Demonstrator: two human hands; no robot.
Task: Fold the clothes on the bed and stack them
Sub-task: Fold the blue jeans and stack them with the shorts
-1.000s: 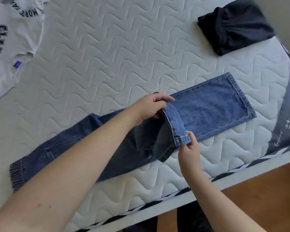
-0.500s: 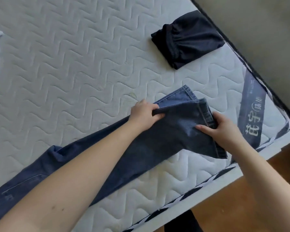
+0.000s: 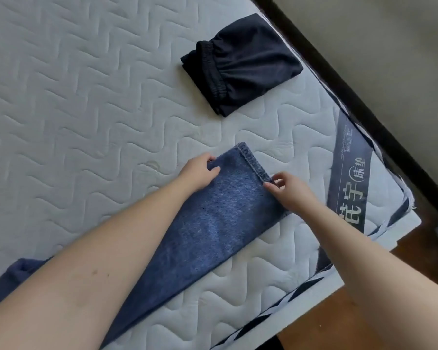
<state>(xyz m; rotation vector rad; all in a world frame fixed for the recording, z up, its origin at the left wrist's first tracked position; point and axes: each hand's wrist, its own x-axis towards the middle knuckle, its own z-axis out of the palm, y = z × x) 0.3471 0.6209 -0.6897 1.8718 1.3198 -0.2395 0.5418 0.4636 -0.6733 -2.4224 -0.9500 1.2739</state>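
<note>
Jeans (image 3: 213, 223) of blue denim lie flat on the quilted white mattress (image 3: 86, 97) of the bed, stretched out as a long band that runs from the lower left of the view up toward the mattress's far right part. Their stitched hem end sits uppermost, just short of the dark printed label (image 3: 352, 178) that crosses the mattress near its right edge. The left hand (image 3: 200, 171) rests at the hem's left corner, its fingers curled and the thumb on top of the cloth, pinching the edge of the jeans. The right hand (image 3: 288, 189) is at the hem's right corner, thumb and forefinger closed on the seam there, grasping the denim. Both forearms reach in from the bottom of the view, the left one covering much of the jeans' lower length, so the waist end is mostly hidden; only a bit of blue cloth shows at the lower left beside that arm.

Beyond the hem, well apart from the jeans, a folded black garment (image 3: 243, 64) with a gathered elastic band lies on the mattress near its right edge. Wooden floor (image 3: 339, 324) shows past the mattress's near corner.
</note>
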